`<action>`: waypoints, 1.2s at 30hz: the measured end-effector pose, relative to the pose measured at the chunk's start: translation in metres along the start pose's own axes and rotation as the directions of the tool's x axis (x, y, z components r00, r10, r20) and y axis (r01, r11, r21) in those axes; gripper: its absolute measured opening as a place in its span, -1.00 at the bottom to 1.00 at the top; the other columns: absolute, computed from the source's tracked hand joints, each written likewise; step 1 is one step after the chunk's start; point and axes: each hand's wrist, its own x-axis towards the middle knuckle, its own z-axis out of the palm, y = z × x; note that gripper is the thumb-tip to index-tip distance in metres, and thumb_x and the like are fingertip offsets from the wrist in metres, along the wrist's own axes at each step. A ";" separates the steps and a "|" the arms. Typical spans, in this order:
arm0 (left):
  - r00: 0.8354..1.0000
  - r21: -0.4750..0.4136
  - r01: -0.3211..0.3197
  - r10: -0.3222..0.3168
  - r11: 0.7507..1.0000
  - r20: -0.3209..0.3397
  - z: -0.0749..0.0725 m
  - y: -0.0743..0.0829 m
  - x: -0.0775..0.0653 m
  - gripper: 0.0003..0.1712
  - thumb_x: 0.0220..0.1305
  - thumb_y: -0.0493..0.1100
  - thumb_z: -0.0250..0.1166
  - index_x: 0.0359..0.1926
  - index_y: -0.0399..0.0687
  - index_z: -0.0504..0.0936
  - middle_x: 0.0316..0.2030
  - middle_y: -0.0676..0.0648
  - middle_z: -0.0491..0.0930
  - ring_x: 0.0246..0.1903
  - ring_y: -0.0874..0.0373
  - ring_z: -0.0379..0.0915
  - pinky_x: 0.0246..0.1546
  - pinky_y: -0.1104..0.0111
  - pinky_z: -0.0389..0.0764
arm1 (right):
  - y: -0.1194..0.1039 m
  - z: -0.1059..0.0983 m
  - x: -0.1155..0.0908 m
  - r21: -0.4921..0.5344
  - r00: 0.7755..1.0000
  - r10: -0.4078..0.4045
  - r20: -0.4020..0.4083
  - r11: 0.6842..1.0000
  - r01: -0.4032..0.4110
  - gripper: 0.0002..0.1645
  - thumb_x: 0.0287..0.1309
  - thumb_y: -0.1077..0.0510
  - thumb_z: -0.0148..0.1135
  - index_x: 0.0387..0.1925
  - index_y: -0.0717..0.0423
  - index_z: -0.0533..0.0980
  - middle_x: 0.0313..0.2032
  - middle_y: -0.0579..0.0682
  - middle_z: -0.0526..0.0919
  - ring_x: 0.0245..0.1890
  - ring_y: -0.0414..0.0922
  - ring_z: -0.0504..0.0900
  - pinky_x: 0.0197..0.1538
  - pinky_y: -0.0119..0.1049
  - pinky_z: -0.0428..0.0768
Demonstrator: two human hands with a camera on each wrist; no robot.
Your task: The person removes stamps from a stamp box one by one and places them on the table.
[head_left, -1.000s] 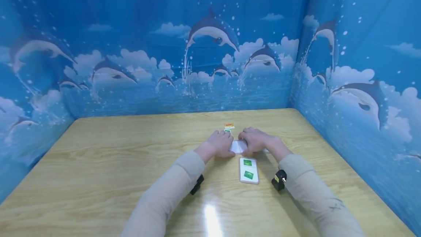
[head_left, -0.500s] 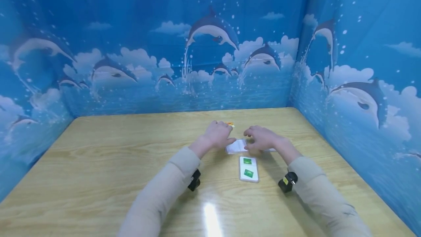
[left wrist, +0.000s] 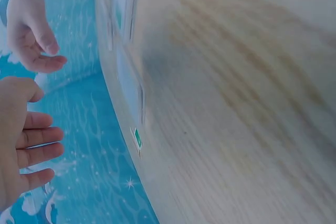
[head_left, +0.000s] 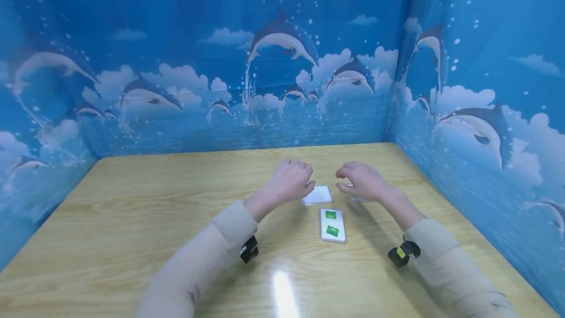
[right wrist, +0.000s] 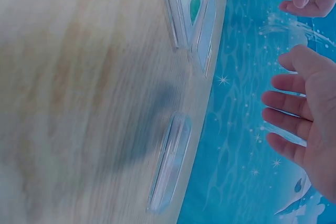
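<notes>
My left hand (head_left: 291, 180) hovers over the table, fingers loosely bent and holding nothing. Just to its right lies a flat clear case (head_left: 319, 195) with a whitish inside. My right hand (head_left: 364, 181) hangs over another clear case (head_left: 362, 199), which it partly hides in the head view; the right wrist view shows this clear case (right wrist: 170, 163) lying on the tabletop. No object sits between the fingers (right wrist: 286, 103) of the right hand. Closer to me is a flat white case (head_left: 333, 225) with two green cards, lengthwise towards me.
Behind the left hand a bit of an orange card (head_left: 309, 165) shows. A small green-and-white card (left wrist: 137, 138) lies past the whitish case in the left wrist view. Blue dolphin-print curtains (head_left: 203, 126) border the wooden table (head_left: 154, 220) at the back and sides.
Both hands have let go of the whitish case, risen and moved apart, left hand to the left, right hand to the right. The case stays flat on the table.
</notes>
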 end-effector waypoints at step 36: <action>0.944 -0.068 -0.189 0.201 0.980 0.263 0.034 0.048 -0.029 0.02 0.00 0.52 0.07 0.27 -0.09 0.27 0.09 -0.03 0.41 0.06 0.12 0.29 0.08 0.24 0.30 | -0.045 0.020 -0.040 -0.060 0.947 -0.023 0.320 0.997 0.045 0.03 -0.21 -0.40 0.23 0.16 0.24 0.33 0.05 0.12 0.43 0.09 0.03 0.37 0.05 0.05 0.39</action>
